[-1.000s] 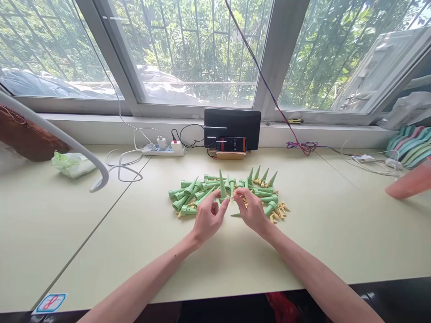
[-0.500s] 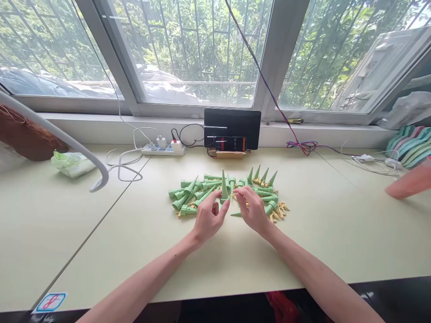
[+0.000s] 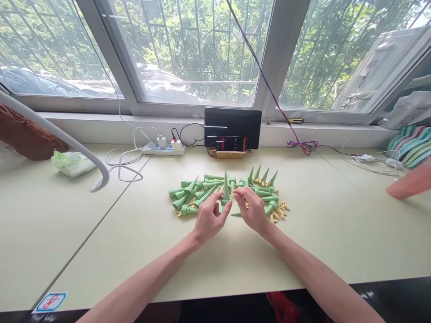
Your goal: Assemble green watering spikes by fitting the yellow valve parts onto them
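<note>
My left hand [image 3: 212,213] grips a green plastic spike [image 3: 226,188] by its ribbed base, with the pointed end up. My right hand [image 3: 251,207] is closed in a pinch around a small yellow peg [image 3: 233,194], whose tip is close against the spike's side; whether it touches I cannot tell. Behind and left of my hands lies a pile of green spikes [image 3: 187,197]. Several more spikes [image 3: 265,175] stand upright at the back right. Loose yellow pegs [image 3: 279,211] are heaped beside my right hand.
A tablet [image 3: 232,121] and a phone [image 3: 234,143] lean on a stand by the window. To the left are a power strip [image 3: 164,148], a white curved bar [image 3: 101,177] and a plastic packet [image 3: 72,163]. Bundled cables [image 3: 302,146] lie at the right.
My left hand has shifted the spike slightly to the right and lower, nearer the yellow peg. My right hand has stayed almost still with its pinch.
</note>
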Available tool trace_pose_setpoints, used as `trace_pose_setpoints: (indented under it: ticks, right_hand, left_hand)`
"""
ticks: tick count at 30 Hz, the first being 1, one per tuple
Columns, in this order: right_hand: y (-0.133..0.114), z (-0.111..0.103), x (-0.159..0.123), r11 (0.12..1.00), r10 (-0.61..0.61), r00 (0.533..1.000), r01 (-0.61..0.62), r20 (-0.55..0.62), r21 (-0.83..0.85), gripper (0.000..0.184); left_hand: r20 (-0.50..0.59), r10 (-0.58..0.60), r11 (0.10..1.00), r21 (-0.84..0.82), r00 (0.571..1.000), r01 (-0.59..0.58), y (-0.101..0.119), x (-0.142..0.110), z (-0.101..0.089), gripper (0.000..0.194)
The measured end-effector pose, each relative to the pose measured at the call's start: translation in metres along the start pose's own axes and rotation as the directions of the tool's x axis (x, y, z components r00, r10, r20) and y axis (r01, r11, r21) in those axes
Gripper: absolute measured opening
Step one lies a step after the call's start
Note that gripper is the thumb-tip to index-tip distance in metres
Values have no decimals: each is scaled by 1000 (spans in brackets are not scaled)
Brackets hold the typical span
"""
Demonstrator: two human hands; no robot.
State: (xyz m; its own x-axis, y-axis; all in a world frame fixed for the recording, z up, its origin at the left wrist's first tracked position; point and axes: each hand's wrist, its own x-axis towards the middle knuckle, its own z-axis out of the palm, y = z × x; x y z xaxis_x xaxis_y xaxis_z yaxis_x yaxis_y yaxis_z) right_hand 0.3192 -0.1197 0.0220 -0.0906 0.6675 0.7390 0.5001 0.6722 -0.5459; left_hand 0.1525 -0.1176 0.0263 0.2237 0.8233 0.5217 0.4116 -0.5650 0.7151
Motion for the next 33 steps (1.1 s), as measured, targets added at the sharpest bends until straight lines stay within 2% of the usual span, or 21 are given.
trace_pose_setpoints:
  ticks: [20,33]
  right_hand:
    - [-5,-3,2,997,-56,998,56,-2,55,14]
    - [-2,-2,1,996,16,999,-19,32,90,17]
  left_hand:
    - [23,-48,999,8,999,48,-2,0,0,28]
    - [6,-25,1000,14,1000,25,-3,1,1,27]
